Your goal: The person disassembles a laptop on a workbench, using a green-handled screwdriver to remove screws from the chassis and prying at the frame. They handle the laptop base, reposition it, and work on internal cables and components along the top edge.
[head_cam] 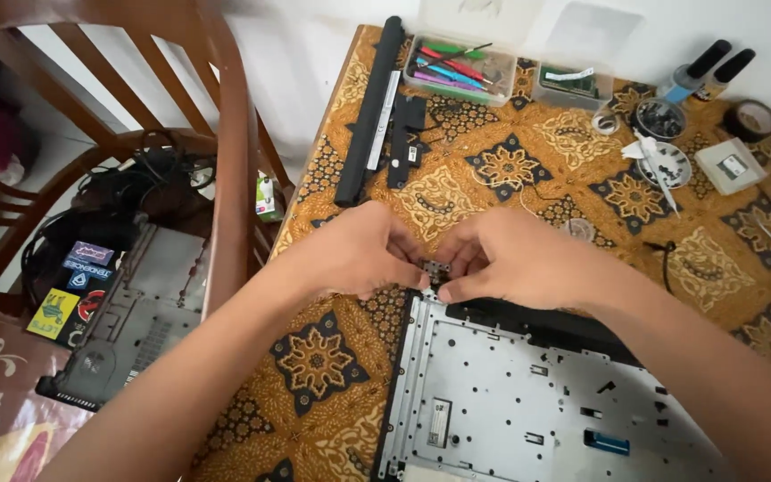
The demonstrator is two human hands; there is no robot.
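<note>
While both hands meet at centre frame, the left hand and right hand pinch a small metal hinge piece between thumb + fingertips, one from each side. The piece sits right at the upper left corner of the laptop chassis, which fills the lower right of frame w/ its silver inner plate up; can't tell if the piece touches the chassis or is just above it. Both grips are pressed together on the part, fingers curled in.

The table wears a brown-gold batik cloth. Upper centre: a long black battery bar lying lengthwise, a smaller black part just beside it on the right. Top centre: a clear tray of coloured tools, another clear box to its right. Upper right: two round metal dishes w/ small bits, a roll of black tape, two black-capped bottles.

Left of frame: a wooden chair, and at lower left a grey laptop base w/ stickers on the seat, cables behind it.
</note>
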